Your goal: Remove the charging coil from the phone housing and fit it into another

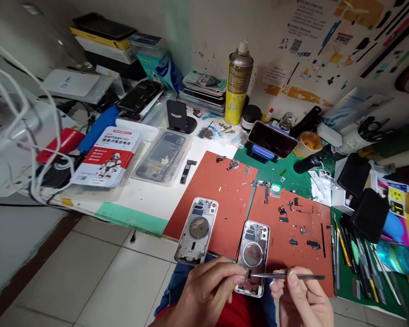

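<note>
On the surface (124, 200), a red mat (235, 227); at its near edge, the left hand (207, 288) and right hand (303, 295) about a phone shell (249, 287).
The left hand's fingertips are drawn together by the shell's lower left side; whether they pinch anything I cannot tell. The right hand is closed around a slim tool (276, 275), its tip over the shell. The shell should be light and stiff, its smooth rim perhaps slippery; the long sides look the surest hold, keeping off the ring (244, 255) and small, likely fragile fittings inside.
</note>
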### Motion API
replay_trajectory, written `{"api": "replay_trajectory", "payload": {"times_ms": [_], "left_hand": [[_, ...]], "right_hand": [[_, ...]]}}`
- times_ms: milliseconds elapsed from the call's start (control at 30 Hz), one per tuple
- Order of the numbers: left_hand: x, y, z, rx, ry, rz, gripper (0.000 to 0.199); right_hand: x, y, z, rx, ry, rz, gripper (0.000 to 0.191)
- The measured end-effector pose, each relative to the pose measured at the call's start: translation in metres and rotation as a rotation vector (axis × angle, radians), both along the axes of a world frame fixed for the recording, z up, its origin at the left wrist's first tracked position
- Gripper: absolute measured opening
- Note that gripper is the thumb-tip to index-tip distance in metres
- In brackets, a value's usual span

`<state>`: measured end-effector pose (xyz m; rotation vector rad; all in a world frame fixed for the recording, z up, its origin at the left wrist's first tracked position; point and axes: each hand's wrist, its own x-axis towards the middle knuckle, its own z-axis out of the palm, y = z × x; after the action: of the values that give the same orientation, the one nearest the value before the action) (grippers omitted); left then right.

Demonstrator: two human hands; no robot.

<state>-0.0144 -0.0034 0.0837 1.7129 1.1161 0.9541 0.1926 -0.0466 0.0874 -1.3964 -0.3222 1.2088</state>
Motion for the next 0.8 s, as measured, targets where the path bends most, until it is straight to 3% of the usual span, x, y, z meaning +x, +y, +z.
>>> {"api": "replay_trajectory", "payload": {"times_ms": [167,367,533,800], "left_hand": [[-0.008,0.001,-0.009,0.297,0.179,-0.129,0.023],[0.003,0.008,-0.015,0.588,0.389,-0.251,0.035],[0.016,0.017,-0.019,0.691,0.519,-0.291,0.029],[0.022,0.022,-0.020,0.696,0.581,-0.315,0.039]], "right_hand": [[0.010,0.023,0.005,-0.082,0.001,-0.206,0.037],[0.018,0.042,-0.004,-0.148,-0.112,-0.307,0.048],[0.012,0.049,-0.011,-0.171,-0.165,-0.267,0.045],[0.001,0.054,-0.017,-0.174,-0.211,-0.254,0.040]]}}
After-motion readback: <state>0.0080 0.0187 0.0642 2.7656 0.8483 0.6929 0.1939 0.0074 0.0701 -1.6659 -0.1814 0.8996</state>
